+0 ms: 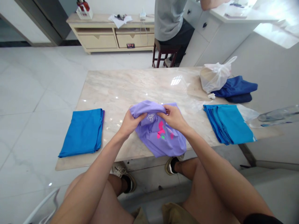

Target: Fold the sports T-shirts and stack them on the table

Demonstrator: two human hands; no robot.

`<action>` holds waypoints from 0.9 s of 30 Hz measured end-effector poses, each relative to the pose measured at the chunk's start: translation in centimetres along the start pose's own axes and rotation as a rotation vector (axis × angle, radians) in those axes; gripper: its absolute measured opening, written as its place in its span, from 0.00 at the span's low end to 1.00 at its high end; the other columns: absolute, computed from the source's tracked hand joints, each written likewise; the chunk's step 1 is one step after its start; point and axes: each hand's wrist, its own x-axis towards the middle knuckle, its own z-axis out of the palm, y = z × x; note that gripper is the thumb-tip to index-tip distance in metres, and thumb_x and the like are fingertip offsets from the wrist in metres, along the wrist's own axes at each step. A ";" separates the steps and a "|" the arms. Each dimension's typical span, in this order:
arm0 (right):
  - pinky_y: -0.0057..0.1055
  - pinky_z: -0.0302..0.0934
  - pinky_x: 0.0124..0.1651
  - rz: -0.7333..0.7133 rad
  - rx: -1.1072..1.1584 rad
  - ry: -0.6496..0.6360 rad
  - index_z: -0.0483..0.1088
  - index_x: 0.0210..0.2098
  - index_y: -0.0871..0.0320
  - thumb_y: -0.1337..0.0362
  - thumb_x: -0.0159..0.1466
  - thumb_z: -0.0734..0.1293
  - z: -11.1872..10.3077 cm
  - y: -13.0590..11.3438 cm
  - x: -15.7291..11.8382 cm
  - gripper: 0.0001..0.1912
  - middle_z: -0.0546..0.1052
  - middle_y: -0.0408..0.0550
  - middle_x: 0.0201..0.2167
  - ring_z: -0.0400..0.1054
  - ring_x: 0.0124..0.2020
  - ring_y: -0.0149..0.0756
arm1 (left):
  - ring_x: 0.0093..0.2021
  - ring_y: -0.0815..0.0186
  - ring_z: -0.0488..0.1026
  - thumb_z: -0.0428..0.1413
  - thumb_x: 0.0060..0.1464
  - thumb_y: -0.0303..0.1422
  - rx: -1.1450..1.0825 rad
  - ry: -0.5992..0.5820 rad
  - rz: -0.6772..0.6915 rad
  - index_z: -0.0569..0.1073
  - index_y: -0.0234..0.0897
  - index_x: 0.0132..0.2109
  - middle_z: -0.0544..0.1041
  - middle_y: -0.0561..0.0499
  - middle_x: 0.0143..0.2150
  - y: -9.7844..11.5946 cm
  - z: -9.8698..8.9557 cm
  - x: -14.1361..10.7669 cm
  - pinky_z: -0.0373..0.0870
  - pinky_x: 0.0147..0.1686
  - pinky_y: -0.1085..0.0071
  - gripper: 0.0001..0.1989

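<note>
Purple garment [157, 133] lies on the marble table [130, 84], its top fold gripped by left hand [129, 123] and right hand [173, 117].

A pale drawer cabinet [109, 34] stands on white tiles [35, 81].

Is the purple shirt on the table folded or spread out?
Partly folded: the purple shirt is bunched and doubled over, its upper edge gathered by the left hand and right hand.
</note>
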 end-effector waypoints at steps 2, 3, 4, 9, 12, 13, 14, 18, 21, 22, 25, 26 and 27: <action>0.40 0.73 0.48 -0.006 -0.029 0.170 0.79 0.41 0.52 0.56 0.67 0.71 -0.6 -0.2 0.4 0.08 0.83 0.47 0.38 0.77 0.42 0.45 | 0.50 0.54 0.83 0.78 0.48 0.43 0.002 -0.036 -0.061 0.83 0.39 0.53 0.88 0.45 0.52 0.4 -0.4 -0.2 0.81 0.49 0.60 0.27; 0.39 0.73 0.47 -0.014 -0.040 0.230 0.79 0.41 0.52 0.57 0.67 0.70 -0.7 -0.3 0.5 0.08 0.83 0.47 0.37 0.77 0.42 0.45 | 0.46 0.55 0.83 0.78 0.47 0.43 0.004 -0.063 -0.100 0.84 0.39 0.52 0.88 0.46 0.49 0.5 -0.6 -0.3 0.80 0.43 0.62 0.27; 0.39 0.73 0.46 -0.025 -0.053 0.268 0.79 0.41 0.52 0.58 0.67 0.69 -0.8 -0.5 0.5 0.08 0.83 0.47 0.37 0.76 0.42 0.45 | 0.43 0.57 0.82 0.78 0.47 0.44 0.007 -0.092 -0.140 0.84 0.39 0.51 0.87 0.47 0.46 0.7 -0.8 -0.4 0.78 0.37 0.65 0.26; 0.41 0.73 0.49 -0.192 -0.156 0.468 0.79 0.39 0.51 0.66 0.68 0.64 -0.5 -2.1 -0.3 0.11 0.81 0.49 0.40 0.76 0.45 0.46 | 0.31 0.65 0.73 0.76 0.47 0.47 -0.002 -0.071 -0.173 0.82 0.39 0.40 0.80 0.52 0.32 0.8 -2.1 -0.4 0.67 0.29 0.70 0.20; 0.45 0.73 0.52 -0.359 -0.226 0.575 0.76 0.34 0.49 0.71 0.67 0.61 -0.2 -3.0 -0.9 0.14 0.78 0.51 0.42 0.75 0.48 0.47 | 0.36 0.65 0.74 0.72 0.48 0.41 -0.011 0.072 0.017 0.77 0.40 0.38 0.78 0.54 0.34 0.7 -3.2 -0.3 0.72 0.36 0.69 0.16; 0.47 0.73 0.53 -0.417 -0.238 0.569 0.75 0.31 0.49 0.73 0.67 0.61 -0.2 -3.1 -1.1 0.15 0.78 0.51 0.43 0.74 0.49 0.47 | 0.38 0.65 0.74 0.70 0.49 0.39 0.009 0.113 0.078 0.75 0.41 0.37 0.77 0.54 0.36 0.7 -3.5 -0.3 0.73 0.40 0.69 0.14; 0.48 0.72 0.54 -0.469 -0.249 0.542 0.73 0.29 0.49 0.74 0.66 0.62 -0.1 -3.2 -1.2 0.16 0.78 0.52 0.44 0.74 0.49 0.48 | 0.41 0.64 0.74 0.68 0.50 0.37 0.047 0.149 0.128 0.74 0.41 0.36 0.77 0.53 0.38 0.7 -3.9 -0.3 0.74 0.44 0.68 0.11; 0.49 0.70 0.59 -0.550 -0.298 0.220 0.70 0.27 0.51 0.77 0.65 0.64 0.2 -2.6 -1.2 0.16 0.80 0.50 0.47 0.73 0.53 0.48 | 0.49 0.62 0.76 0.61 0.49 0.30 0.207 0.245 0.246 0.70 0.40 0.31 0.76 0.49 0.46 0.6 -4.9 -0.7 0.73 0.53 0.66 0.06; 0.51 0.69 0.64 -0.434 -0.301 -0.164 0.75 0.38 0.51 0.71 0.64 0.74 0.8 -1.8 -1.3 0.07 0.81 0.51 0.53 0.72 0.58 0.51 | 0.53 0.59 0.78 0.60 0.47 0.30 0.160 0.220 0.228 0.69 0.40 0.30 0.79 0.47 0.50 0.4 -5.1 -1.0 0.74 0.55 0.64 0.06; 0.52 0.69 0.64 -0.374 -0.288 -0.246 0.76 0.44 0.51 0.66 0.64 0.78 1.2 -1.7 -1.3 0.11 0.81 0.52 0.55 0.73 0.59 0.53 | 0.53 0.58 0.79 0.60 0.47 0.31 0.133 0.196 0.208 0.68 0.40 0.30 0.81 0.47 0.50 0.4 -5.0 -1.1 0.75 0.55 0.63 0.07; 0.51 0.71 0.61 -0.213 -0.205 -0.291 0.75 0.53 0.53 0.50 0.66 0.80 2.8 -1.7 -1.3 0.22 0.81 0.54 0.53 0.75 0.55 0.52 | 0.50 0.58 0.81 0.61 0.46 0.31 0.094 0.141 0.158 0.66 0.41 0.29 0.84 0.47 0.49 0.4 -4.7 -1.3 0.77 0.53 0.63 0.09; 0.49 0.72 0.59 -0.176 -0.156 -0.268 0.74 0.52 0.53 0.48 0.68 0.78 3.4 -1.8 -1.2 0.21 0.82 0.53 0.52 0.76 0.52 0.50 | 0.49 0.59 0.81 0.62 0.46 0.31 0.088 0.133 0.151 0.66 0.41 0.29 0.84 0.47 0.48 0.4 -4.6 -1.3 0.77 0.52 0.63 0.09; 0.47 0.73 0.56 -0.151 -0.100 -0.241 0.74 0.51 0.53 0.47 0.70 0.77 3.9 -2.0 -1.0 0.20 0.82 0.51 0.49 0.77 0.49 0.47 | 0.48 0.59 0.81 0.62 0.46 0.31 0.080 0.131 0.148 0.67 0.41 0.30 0.84 0.47 0.47 0.4 -4.5 -1.3 0.77 0.52 0.63 0.10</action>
